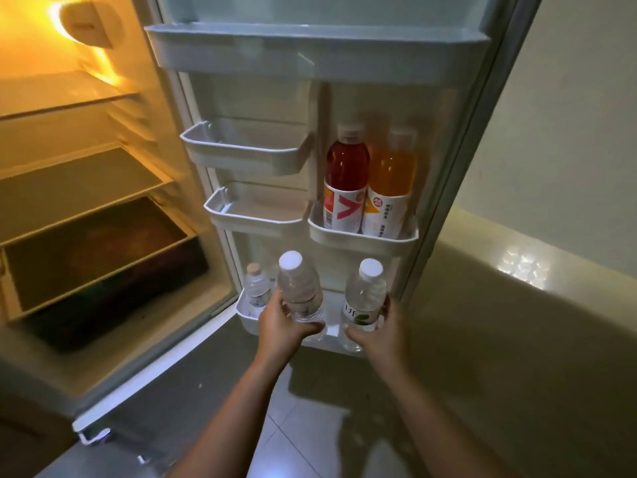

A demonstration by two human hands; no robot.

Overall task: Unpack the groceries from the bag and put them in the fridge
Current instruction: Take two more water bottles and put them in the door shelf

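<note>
The fridge stands open, its door (pixel 458 139) swung out in front of me. My left hand (pixel 281 324) grips a clear water bottle (pixel 300 288) with a white cap. My right hand (pixel 379 331) grips a second water bottle (pixel 365 298) with a green-marked label. Both bottles are upright, held at the bottom door bin (pixel 246 320). A third small water bottle (pixel 256 288) stands in that bin at its left end. A red drink bottle (pixel 346 181) and an orange drink bottle (pixel 389 184) stand in the right door bin (pixel 362 241) above.
Two bare small bins (pixel 241 153) (pixel 251 210) hang on the door's left side, and a wide bin (pixel 310 50) runs across the top. The lit fridge interior (pixel 69 139) at left has glass shelves and a dark drawer (pixel 103 263). A pale wall (pixel 551 167) is at right, tiled floor below.
</note>
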